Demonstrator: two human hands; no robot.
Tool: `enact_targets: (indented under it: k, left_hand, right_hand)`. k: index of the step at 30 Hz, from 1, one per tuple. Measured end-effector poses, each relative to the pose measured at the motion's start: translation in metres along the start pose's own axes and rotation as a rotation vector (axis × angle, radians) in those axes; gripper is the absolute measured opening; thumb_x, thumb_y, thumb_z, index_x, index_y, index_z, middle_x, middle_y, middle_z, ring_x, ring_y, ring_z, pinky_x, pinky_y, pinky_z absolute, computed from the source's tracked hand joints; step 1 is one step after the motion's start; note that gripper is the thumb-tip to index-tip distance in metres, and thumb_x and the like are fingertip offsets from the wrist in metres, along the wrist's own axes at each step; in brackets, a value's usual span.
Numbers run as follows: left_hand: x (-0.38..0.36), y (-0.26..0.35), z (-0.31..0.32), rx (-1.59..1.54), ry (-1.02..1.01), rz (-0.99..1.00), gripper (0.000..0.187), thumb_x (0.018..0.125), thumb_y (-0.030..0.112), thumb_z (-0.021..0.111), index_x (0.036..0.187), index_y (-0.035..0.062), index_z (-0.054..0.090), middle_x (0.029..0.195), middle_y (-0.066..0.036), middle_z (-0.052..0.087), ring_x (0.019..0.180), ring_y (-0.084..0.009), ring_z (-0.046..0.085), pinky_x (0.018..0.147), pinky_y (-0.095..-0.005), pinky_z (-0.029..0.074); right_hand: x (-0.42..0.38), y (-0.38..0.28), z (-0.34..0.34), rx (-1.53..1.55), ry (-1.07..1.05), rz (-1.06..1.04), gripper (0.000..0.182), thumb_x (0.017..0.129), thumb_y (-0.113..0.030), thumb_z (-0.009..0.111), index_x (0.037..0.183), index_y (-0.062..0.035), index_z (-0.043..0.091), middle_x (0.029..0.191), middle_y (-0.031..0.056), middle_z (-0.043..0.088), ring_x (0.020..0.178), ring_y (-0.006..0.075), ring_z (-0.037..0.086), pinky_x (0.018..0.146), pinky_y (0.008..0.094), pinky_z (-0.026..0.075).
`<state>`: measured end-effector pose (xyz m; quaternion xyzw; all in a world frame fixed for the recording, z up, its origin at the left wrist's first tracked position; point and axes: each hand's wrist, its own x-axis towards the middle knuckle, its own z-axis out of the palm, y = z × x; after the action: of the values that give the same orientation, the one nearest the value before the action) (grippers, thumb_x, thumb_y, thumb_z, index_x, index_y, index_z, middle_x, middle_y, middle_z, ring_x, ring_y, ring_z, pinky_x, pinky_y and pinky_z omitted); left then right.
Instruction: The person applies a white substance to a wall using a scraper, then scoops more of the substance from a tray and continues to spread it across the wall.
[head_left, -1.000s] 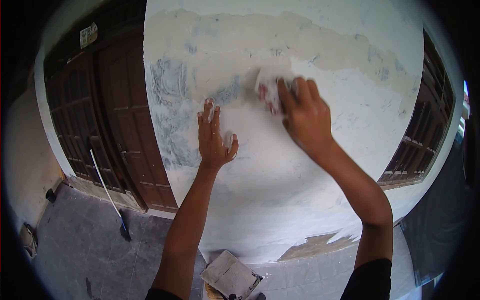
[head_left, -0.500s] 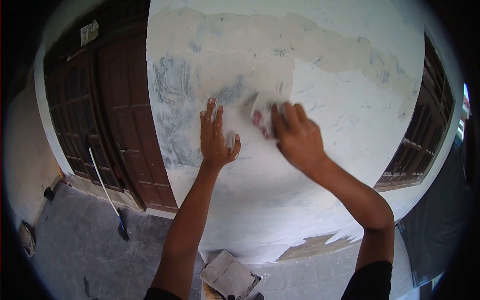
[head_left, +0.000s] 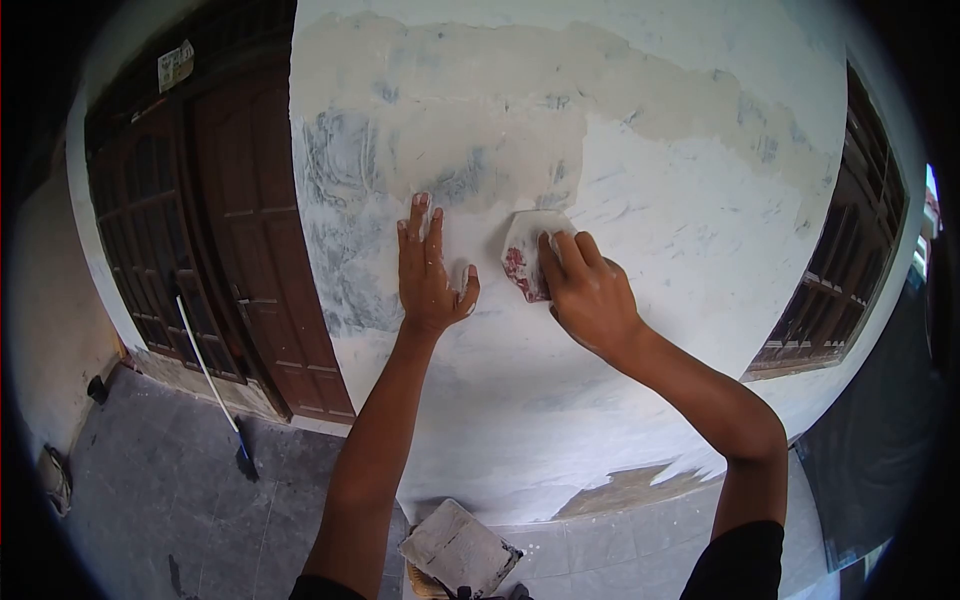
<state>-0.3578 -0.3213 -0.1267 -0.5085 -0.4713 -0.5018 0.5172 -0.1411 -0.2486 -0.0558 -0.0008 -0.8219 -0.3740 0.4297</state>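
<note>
My left hand [head_left: 428,272] lies against the wall [head_left: 680,230] with its fingers stretched out and apart, white residue on the fingertips. To its right, my right hand [head_left: 592,295] grips a flat, white-smeared piece with red patches [head_left: 524,256] by its right side. The piece is against or very close to the wall; its kind is not clear, and my fingers cover its right part. Around both hands the wall is white, with beige and grey-blue smeared patches above and to the left.
A smeared tray [head_left: 462,548] sits low by the wall's foot. A brown door [head_left: 262,240] stands at the left, with a white-handled broom [head_left: 207,362] leaning near it. A dark-framed window [head_left: 840,240] is at the right. Grey tiles [head_left: 170,450] cover the floor.
My right hand has moved slightly down with the flat piece, which was blurred and now shows sharply. My left hand stays in nearly the same place on the wall.
</note>
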Motion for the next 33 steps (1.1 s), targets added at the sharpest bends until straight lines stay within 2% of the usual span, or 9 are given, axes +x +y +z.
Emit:
enact_targets:
  k: [4,7,10,16,22,25,28,30,33]
  left_hand:
    - [0.001,0.000,0.000,-0.002,0.007,0.023,0.071,0.084,0.030,0.051,0.145,-0.0002,0.027,0.147,-0.027,0.032,0.138,-0.0430,0.030,0.111,-0.0614,0.016]
    - [0.001,0.000,0.000,-0.006,0.011,0.024,0.071,0.084,0.029,0.052,0.144,-0.0001,0.028,0.147,-0.028,0.032,0.138,-0.0435,0.030,0.111,-0.0611,0.016]
    - [0.000,0.001,-0.001,0.004,0.001,0.001,0.071,0.083,0.028,0.052,0.144,-0.0010,0.028,0.147,-0.028,0.032,0.138,-0.0435,0.030,0.111,-0.0611,0.016]
    - [0.001,0.000,-0.001,-0.006,0.007,0.018,0.071,0.084,0.029,0.051,0.143,-0.0023,0.028,0.147,-0.028,0.032,0.138,-0.0435,0.031,0.111,-0.0604,0.017]
    - [0.001,0.001,-0.001,-0.006,-0.003,0.016,0.072,0.083,0.029,0.051,0.144,-0.0012,0.028,0.147,-0.028,0.032,0.138,-0.0436,0.030,0.111,-0.0602,0.016]
    - [0.000,0.000,-0.001,0.012,-0.017,0.005,0.072,0.084,0.030,0.051,0.144,-0.0009,0.027,0.148,-0.028,0.030,0.139,-0.0432,0.029,0.111,-0.0602,0.015]
    - [0.001,-0.001,0.000,0.008,-0.019,-0.003,0.072,0.084,0.032,0.051,0.144,-0.0003,0.027,0.148,-0.027,0.030,0.139,-0.0431,0.028,0.112,-0.0604,0.015]
    - [0.001,0.000,0.000,-0.001,-0.008,0.008,0.072,0.085,0.033,0.050,0.144,-0.0001,0.027,0.148,-0.027,0.030,0.139,-0.0430,0.028,0.111,-0.0606,0.015]
    - [0.001,0.000,0.000,0.000,-0.005,0.011,0.072,0.085,0.033,0.050,0.144,-0.0007,0.027,0.148,-0.027,0.030,0.139,-0.0430,0.029,0.112,-0.0605,0.015]
  right_hand:
    - [0.039,0.021,-0.017,-0.035,0.226,0.077,0.026,0.068,-0.004,0.059,0.092,0.0057,0.062,0.098,0.0102,0.051,0.085,0.0215,0.056,0.054,0.0281,0.054]
    - [0.064,0.041,-0.012,-0.108,0.276,0.106,0.026,0.068,-0.003,0.059,0.092,0.0053,0.062,0.099,0.0103,0.051,0.086,0.0215,0.056,0.054,0.0282,0.054]
    - [0.060,0.040,0.002,-0.122,0.213,0.113,0.024,0.067,-0.004,0.060,0.089,0.0044,0.063,0.098,0.0099,0.051,0.086,0.0216,0.056,0.055,0.0289,0.055]
    - [-0.002,-0.005,0.011,0.019,0.040,-0.033,0.015,0.062,-0.005,0.061,0.075,0.0032,0.063,0.109,0.0137,0.053,0.090,0.0247,0.056,0.062,0.0281,0.057]
    - [0.043,0.030,-0.018,-0.062,0.202,0.092,0.029,0.067,-0.002,0.059,0.095,0.0052,0.061,0.098,0.0103,0.051,0.086,0.0213,0.055,0.053,0.0280,0.054]
    - [0.057,0.041,-0.012,-0.100,0.251,0.108,0.024,0.067,-0.002,0.059,0.090,0.0049,0.062,0.098,0.0104,0.051,0.086,0.0217,0.055,0.053,0.0280,0.054]
    - [0.044,0.030,0.006,-0.099,0.172,0.073,0.012,0.065,-0.003,0.060,0.076,0.0027,0.061,0.102,0.0106,0.053,0.088,0.0228,0.056,0.054,0.0276,0.055]
    - [0.020,0.012,0.010,0.007,0.126,0.054,0.042,0.068,0.002,0.060,0.109,0.0090,0.059,0.104,0.0134,0.054,0.086,0.0240,0.058,0.057,0.0302,0.055]
    - [-0.005,-0.009,0.005,0.049,0.025,0.004,0.048,0.064,0.001,0.063,0.111,0.0086,0.059,0.103,0.0137,0.055,0.086,0.0248,0.058,0.056,0.0308,0.055]
